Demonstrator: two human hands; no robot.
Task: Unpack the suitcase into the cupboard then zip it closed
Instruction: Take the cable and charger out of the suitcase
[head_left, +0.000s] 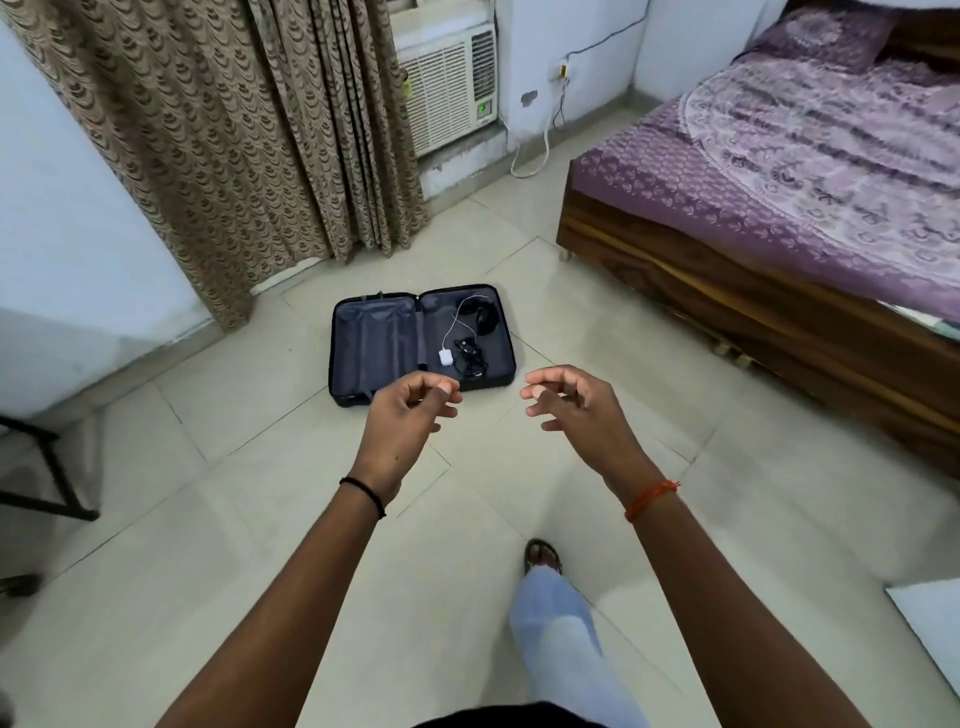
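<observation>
Both hands are stretched out in front of the person at about the same height, and neither holds anything. The left hand (410, 410) has its fingers loosely curled, thumb near the fingertips, with a thin black band (363, 493) on the wrist. The right hand (571, 402) is likewise relaxed, fingers bent and slightly spread, with an orange thread (652, 499) round its wrist. There is a clear gap between the two hands. Just beyond them, on the pale tiled floor (234, 467), the black suitcase (423, 345) lies wide open, both halves flat and lined in grey. The left half looks bare; the right half holds a white charger (445, 357) with its thin cable, a tangle of black cables (470, 358) beside it, and a dark object (483, 317) farther back that I cannot make out. Below the hands, one leg in light blue trousers (563, 644) steps forward, the foot in a sandal (543, 556). Behind the suitcase hangs a patterned brown curtain (208, 130), and beside that an air conditioner (449, 85) sits low in the wall. To the right stands a wooden bed (727, 312) under a purple printed cover (805, 156). A dark metal frame (47, 467) shows at the far left edge.
</observation>
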